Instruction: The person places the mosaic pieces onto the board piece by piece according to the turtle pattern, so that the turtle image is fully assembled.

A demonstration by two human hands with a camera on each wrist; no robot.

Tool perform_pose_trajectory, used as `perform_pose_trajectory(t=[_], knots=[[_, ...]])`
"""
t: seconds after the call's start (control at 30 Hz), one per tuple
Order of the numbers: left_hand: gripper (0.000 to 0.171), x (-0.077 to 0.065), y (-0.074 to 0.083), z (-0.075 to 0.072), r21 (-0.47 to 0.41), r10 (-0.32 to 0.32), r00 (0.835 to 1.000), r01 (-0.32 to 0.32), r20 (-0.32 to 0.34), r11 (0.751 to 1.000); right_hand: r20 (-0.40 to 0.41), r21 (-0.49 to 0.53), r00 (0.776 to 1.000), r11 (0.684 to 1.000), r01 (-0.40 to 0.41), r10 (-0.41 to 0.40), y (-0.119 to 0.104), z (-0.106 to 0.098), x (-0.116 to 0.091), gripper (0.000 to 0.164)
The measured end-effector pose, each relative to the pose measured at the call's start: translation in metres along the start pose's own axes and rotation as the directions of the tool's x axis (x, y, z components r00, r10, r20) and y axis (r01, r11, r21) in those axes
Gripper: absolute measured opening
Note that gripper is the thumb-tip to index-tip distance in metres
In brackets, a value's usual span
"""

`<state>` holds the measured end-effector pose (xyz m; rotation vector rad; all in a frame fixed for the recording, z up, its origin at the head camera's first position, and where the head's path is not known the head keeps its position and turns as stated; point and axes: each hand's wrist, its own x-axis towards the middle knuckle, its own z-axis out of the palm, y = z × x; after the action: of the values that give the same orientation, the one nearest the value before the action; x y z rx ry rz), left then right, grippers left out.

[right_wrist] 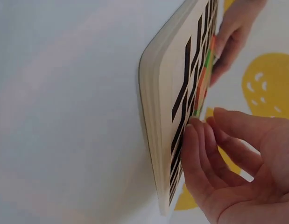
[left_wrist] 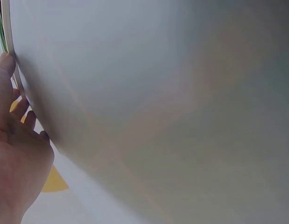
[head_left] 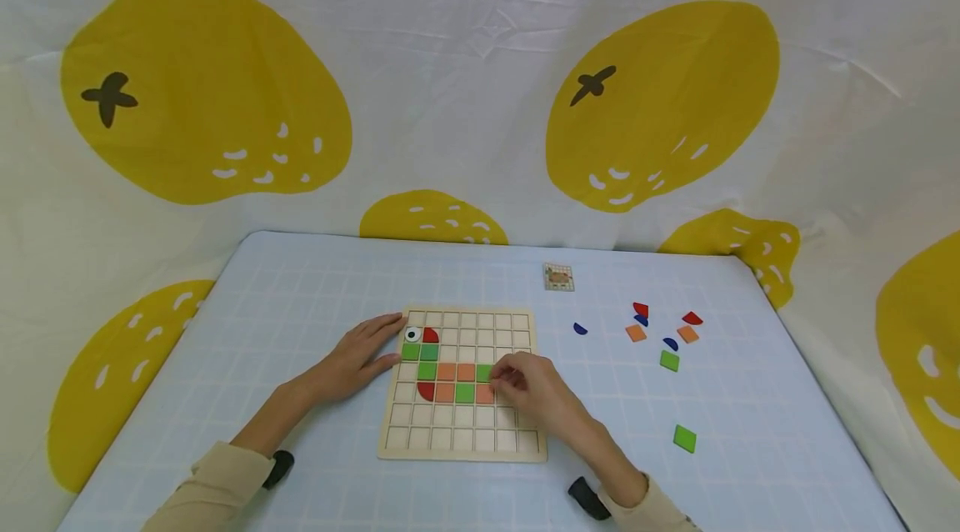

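Observation:
A square wooden grid board lies on the table, partly filled with coloured tiles. They make up an eye tile, red quarter-round tiles, green and orange squares. My left hand rests beside the board, thumb and fingertips touching its left edge; the left wrist view shows the thumb at the rim. Over the board's right half, my right hand has curled fingers. Its fingertips pinch at a green square tile at the row's right end, partly hidden by them. In the right wrist view the fingertips meet the board's surface.
Right of the board lie loose pieces: blue half-round tiles, red quarter-rounds, orange squares and green squares. A small picture card lies behind the board. A patterned cloth hangs behind the table.

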<state>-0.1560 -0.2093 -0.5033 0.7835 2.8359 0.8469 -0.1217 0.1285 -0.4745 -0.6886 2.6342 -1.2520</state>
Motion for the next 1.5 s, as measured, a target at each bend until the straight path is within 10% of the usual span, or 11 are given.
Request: perform_pose_trajectory(t=[0.83,1.5], knots=[[0.063,-0.003,-0.001,0.001,-0.007,0.015,1.000,-0.016,-0.013,1.000,-0.180,-0.061,0.976,0.988,-0.140,0.127,0.038,-0.045,-0.012,0.011],[0.064,0.000,-0.003,0.002,0.000,0.023,1.000,-0.023,-0.017,1.000,-0.327,-0.095,0.913,0.952,-0.290,0.245,0.074,-0.091,-0.015,0.018]])
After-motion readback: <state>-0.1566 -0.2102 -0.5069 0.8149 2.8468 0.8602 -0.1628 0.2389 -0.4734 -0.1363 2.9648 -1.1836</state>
